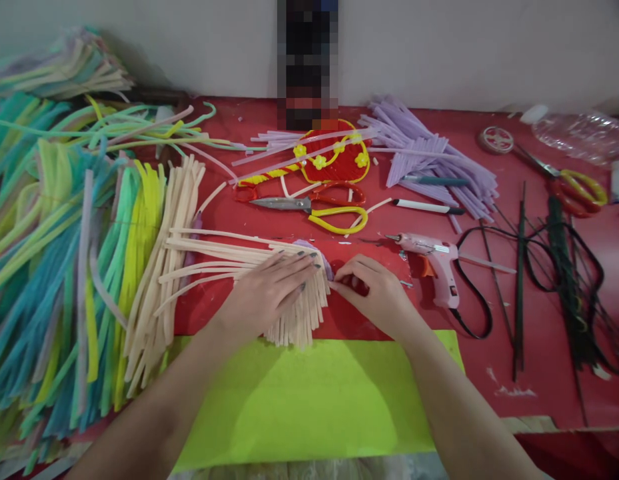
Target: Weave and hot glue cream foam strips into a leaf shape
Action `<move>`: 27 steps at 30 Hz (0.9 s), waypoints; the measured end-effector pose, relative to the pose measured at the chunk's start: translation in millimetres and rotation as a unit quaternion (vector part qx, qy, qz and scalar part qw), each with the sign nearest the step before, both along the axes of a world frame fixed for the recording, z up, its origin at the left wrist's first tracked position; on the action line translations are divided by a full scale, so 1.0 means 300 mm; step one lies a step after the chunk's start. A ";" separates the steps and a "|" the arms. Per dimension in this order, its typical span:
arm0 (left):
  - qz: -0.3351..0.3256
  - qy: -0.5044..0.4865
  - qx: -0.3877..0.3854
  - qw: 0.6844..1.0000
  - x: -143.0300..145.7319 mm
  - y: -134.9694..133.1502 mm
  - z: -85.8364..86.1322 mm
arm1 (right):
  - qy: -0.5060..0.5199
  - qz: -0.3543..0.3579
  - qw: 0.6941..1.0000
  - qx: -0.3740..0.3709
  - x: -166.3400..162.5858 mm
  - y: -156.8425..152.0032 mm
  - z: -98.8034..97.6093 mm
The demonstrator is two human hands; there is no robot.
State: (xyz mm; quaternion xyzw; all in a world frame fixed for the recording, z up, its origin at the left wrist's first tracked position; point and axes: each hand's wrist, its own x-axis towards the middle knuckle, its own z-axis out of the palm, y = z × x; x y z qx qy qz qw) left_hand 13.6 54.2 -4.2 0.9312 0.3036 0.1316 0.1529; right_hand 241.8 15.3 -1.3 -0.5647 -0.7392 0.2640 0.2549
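Note:
A panel of cream pipe cleaners (314,300) lies in front of me, with rows running left and others hanging down toward the green mat. My left hand (269,287) rests flat on top of it, fingers stretched out and pressing the strips. Along the panel's upper right edge shows a purple pipe cleaner (325,261), partly hidden under the cream ones. At that edge, my right hand (374,293) pinches the purple pipe cleaner's end between thumb and index finger. The exact grip is small and hard to make out.
Scissors (284,204), a red and yellow pipe-cleaner piece (334,157) and a white pen (424,206) lie beyond my hands. A pink glue gun (444,267) with its black cord is at right. Colourful pipe-cleaner bundles (104,267) crowd the left; a purple bundle (429,153) lies behind.

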 end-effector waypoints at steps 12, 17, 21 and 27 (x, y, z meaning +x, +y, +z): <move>-0.006 0.009 0.026 1.000 0.004 -0.001 -0.001 | 0.007 0.012 1.000 -0.004 0.004 -0.001 0.002; -0.004 0.008 0.025 1.000 0.004 0.000 0.002 | 0.005 0.024 1.000 -0.004 0.007 0.000 0.000; -0.003 0.006 0.025 1.000 0.003 -0.001 0.000 | 0.005 0.019 1.000 -0.003 0.002 -0.001 0.005; 0.000 -0.014 0.046 0.999 0.006 -0.006 -0.004 | 0.167 -0.153 0.971 -0.076 -0.006 -0.020 0.021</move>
